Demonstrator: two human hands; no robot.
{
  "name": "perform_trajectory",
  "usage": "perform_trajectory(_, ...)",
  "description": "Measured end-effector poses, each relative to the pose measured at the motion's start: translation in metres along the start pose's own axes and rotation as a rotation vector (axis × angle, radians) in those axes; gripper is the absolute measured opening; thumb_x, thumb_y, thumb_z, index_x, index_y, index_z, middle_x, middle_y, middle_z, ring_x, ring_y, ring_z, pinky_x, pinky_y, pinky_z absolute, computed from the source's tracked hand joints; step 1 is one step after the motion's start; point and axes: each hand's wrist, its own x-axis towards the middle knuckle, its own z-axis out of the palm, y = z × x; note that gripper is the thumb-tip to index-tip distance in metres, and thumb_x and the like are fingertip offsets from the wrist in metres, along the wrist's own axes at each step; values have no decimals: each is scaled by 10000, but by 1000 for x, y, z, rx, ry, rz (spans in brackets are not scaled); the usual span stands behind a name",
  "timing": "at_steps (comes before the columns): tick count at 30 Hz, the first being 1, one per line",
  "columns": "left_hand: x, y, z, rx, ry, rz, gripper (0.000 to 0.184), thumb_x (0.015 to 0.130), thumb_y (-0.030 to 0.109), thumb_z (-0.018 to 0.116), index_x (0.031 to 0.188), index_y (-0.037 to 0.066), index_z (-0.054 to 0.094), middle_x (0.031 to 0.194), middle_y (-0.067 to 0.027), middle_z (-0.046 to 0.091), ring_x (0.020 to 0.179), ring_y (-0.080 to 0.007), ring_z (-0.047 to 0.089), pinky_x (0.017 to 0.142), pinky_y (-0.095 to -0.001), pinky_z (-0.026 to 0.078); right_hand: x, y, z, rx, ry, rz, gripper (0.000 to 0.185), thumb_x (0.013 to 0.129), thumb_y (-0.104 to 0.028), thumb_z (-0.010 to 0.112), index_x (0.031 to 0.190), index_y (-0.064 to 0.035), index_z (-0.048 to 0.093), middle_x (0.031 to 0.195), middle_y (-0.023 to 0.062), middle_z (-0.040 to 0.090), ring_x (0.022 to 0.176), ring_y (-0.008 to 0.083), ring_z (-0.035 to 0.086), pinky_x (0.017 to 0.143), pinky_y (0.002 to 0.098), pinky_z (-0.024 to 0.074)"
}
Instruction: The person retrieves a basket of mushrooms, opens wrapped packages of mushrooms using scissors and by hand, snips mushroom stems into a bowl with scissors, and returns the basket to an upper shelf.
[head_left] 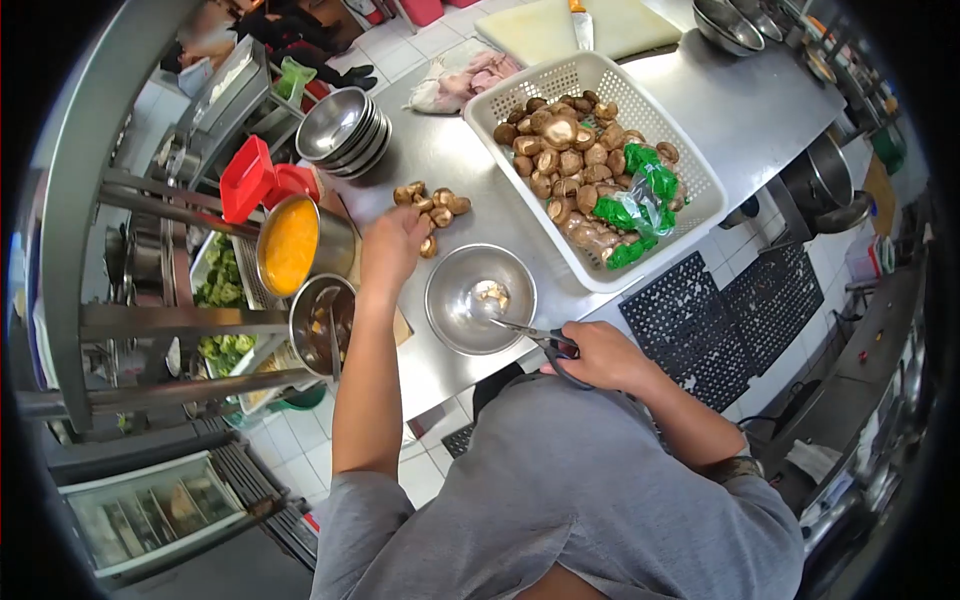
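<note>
My right hand (598, 352) grips a pair of scissors (545, 337), its fingers through the dark handles. The blades reach over the rim of a steel bowl (458, 325), which has a few pale cut pieces (491, 293) inside, apparently mushroom stems. My left hand (393, 250) is at the near-left edge of a small pile of brown mushrooms (442, 207) on the steel table. Its fingers are curled together, and whatever they may hold is hidden. Right of the pile stands a white perforated basket (590, 281) with many mushrooms (562, 130) and green-and-clear plastic packaging (640, 200).
Stacked steel bowls (345, 130), a pot of orange liquid (290, 245) and a pot of dark contents (322, 325) stand left. A knife (582, 28) lies on a cutting board (640, 30) behind the basket. Black mats (690, 320) cover floor at right. Another person (285, 35) is at the back left.
</note>
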Motion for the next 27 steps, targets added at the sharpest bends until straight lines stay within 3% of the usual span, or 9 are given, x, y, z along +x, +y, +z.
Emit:
perform_trajectory(2,6,-40,36,81,-8,-6,247,834,179,739,1054,66,725,899,-192,713,918,-366,681,838,-423,532,-1,1,4,28,6,-16,491,806,-427,775,850,36,620,787,226,669,786,420,663,706,466,509)
perform_trajectory(8,2,-65,78,117,145,70,270,812,151,759,1057,48,716,1061,-185,669,934,-394,668,841,-439,533,0,-4,7,55,14,-60,522,811,-491,761,850,12,629,792,196,675,799,395,664,728,475,515)
perform_trajectory(11,-12,-74,68,-68,141,140,229,828,45,718,1057,40,708,1154,-178,640,929,-356,683,847,-394,548,1,-12,0,90,68,-82,516,814,-482,766,846,12,618,780,192,659,778,382,660,706,461,509)
perform_trajectory(14,-63,-33,38,-490,229,166,205,853,-63,642,1031,23,696,1123,-156,644,944,-275,697,859,-336,553,5,-24,-13,171,148,-40,492,817,-450,780,845,10,608,771,189,642,755,372,651,682,447,501)
perform_trajectory(17,-101,-7,36,-582,227,138,231,868,-121,600,1041,6,684,1169,-131,620,993,-206,691,888,-293,544,16,-38,-26,122,180,-45,459,811,-390,800,890,17,603,795,195,638,758,380,644,679,454,495)
perform_trajectory(20,-118,8,51,-878,256,151,258,881,-119,596,1092,10,669,1266,-109,587,1067,-217,672,920,-311,542,24,-44,-28,-15,211,-123,470,801,-380,804,917,27,601,827,200,647,783,398,645,698,470,496)
perform_trajectory(21,-123,10,55,-1004,237,167,336,893,-126,585,1196,16,619,1349,-118,545,1131,-217,640,959,-316,527,24,-46,-29,-15,185,-126,469,797,-363,807,924,38,600,848,209,652,805,415,643,717,480,498)
perform_trajectory(24,-136,34,45,-1366,192,1,389,897,-130,582,1263,2,562,1371,-143,539,1182,-222,610,997,-322,506,25,-41,-26,-69,225,-200,473,763,-355,840,916,19,594,793,182,622,713,364,626,623,434,485)
perform_trajectory(27,-138,28,56,-1352,193,-116,386,914,-86,603,1289,-25,538,1265,-146,621,1156,-188,616,1012,-308,488,29,-36,-18,-120,209,-229,484,776,-358,829,925,29,581,819,200,626,748,403,632,639,457,490)
